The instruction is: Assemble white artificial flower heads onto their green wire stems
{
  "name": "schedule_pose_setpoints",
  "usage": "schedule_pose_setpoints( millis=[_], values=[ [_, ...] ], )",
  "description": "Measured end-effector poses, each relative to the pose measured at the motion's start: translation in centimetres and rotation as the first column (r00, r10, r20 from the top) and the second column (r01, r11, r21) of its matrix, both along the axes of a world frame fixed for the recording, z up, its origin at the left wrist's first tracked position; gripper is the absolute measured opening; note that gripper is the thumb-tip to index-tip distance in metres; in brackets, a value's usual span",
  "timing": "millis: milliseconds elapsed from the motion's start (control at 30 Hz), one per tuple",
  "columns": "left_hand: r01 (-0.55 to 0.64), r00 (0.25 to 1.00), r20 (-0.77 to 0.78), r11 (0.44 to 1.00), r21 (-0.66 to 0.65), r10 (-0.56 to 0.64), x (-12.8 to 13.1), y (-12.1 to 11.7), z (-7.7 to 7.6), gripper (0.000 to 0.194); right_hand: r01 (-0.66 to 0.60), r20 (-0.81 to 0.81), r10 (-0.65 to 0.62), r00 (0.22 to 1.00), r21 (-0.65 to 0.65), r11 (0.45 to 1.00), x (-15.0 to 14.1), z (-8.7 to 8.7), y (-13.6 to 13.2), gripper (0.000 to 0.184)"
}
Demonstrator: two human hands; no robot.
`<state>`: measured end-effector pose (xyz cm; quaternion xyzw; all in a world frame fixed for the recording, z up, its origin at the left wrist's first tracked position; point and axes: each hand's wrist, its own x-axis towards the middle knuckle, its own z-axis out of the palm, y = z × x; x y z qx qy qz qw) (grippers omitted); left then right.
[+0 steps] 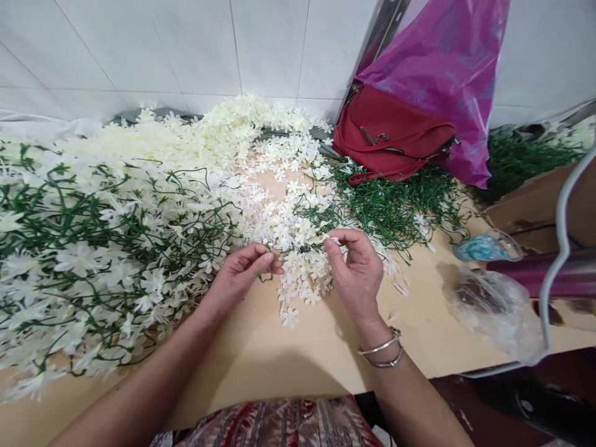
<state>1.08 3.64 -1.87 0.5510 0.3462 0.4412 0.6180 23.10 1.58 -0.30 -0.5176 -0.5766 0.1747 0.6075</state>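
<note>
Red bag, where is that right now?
In the head view, the red bag sits right of centre near the tiled wall, against the purple plastic bag and just behind the green stems, beyond the right hand.

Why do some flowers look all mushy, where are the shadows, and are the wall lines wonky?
In the head view, the pale flowers at the back look washed out, petals blending together; in the head view, soft shadows darken the table, including below the right hand; in the head view, the wall lines slant, perhaps from the camera's angle or lens.
</note>
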Motion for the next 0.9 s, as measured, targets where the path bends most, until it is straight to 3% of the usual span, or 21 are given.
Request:
schedule_pose_setpoints(
  millis=[100, 233, 433, 633, 900],
  values=[
    [-0.065, 0.998, -0.026, 0.998, 0.026, 0.065, 0.8, -0.5, -0.3, 0.027, -0.207, -0.060, 0.201, 0.978, -0.126, 0.970, -0.3, 0.3, -0.3, 0.005],
    [-0.150, 0.987, -0.039, 0.985, 0.087, 0.154, 1.6, -1.3, -0.6, 0.024, -0.442, -0.192, 0.407, 0.893, -0.201, 0.874, -0.5, 0.4, 0.0, 0.003],
    [-0.159, 0.977, -0.117, 0.977, 0.146, 0.176, 1.5, -1.6, -0.6, 0.015, -0.515, -0.365, 0.400, 0.840, -0.310, 0.799, 0.0, 0.3, 0.4, 0.015],
    [-0.161, 0.970, -0.149, 0.967, 0.195, 0.192, 1.6, -1.8, -0.6, 0.011, -0.593, -0.425, 0.433, 0.795, -0.392, 0.703, 0.0, 0.5, 0.5, 0.023],
    [-0.134, 0.969, -0.175, 0.964, 0.231, 0.176, 1.6, -1.9, -0.6, 0.010, -0.601, -0.412, 0.443, 0.797, -0.459, 0.654, -0.1, 0.3, 0.6, 0.020]
  ],
)
